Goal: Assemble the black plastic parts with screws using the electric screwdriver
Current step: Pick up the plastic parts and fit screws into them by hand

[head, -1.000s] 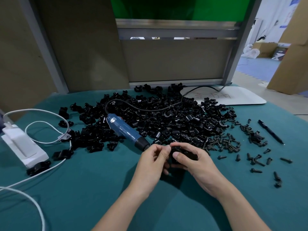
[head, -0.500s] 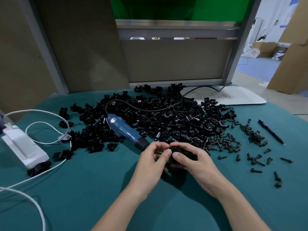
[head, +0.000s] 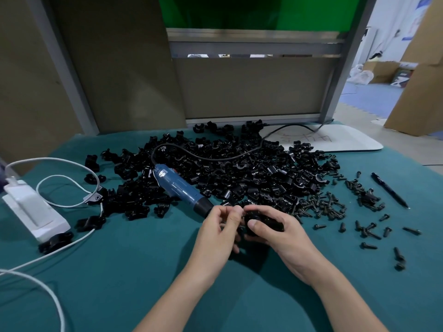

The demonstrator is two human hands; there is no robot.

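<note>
My right hand [head: 282, 238] grips a black plastic part [head: 266, 220] just above the green cloth, thumb on its near face. My left hand [head: 219, 232] meets it from the left, fingertips pinched together at the part's left end; what they pinch is too small to make out. The blue electric screwdriver [head: 178, 188] lies on the cloth just left of my hands, its black nose pointing at them. Behind sits a big heap of black plastic parts [head: 239, 171]. Loose black screws [head: 323, 207] lie to the right of my hands.
A white power adapter [head: 33, 209] with white cables [head: 60, 180] lies at the left. A black pen [head: 389, 189] rests at the right, beyond more scattered screws [head: 369, 232]. A white board [head: 335, 140] lies at the back right. Grey partition panels [head: 249, 87] stand behind the table.
My left fingertips have closed in against the left end of the part. The right hand holds the part in nearly the same place.
</note>
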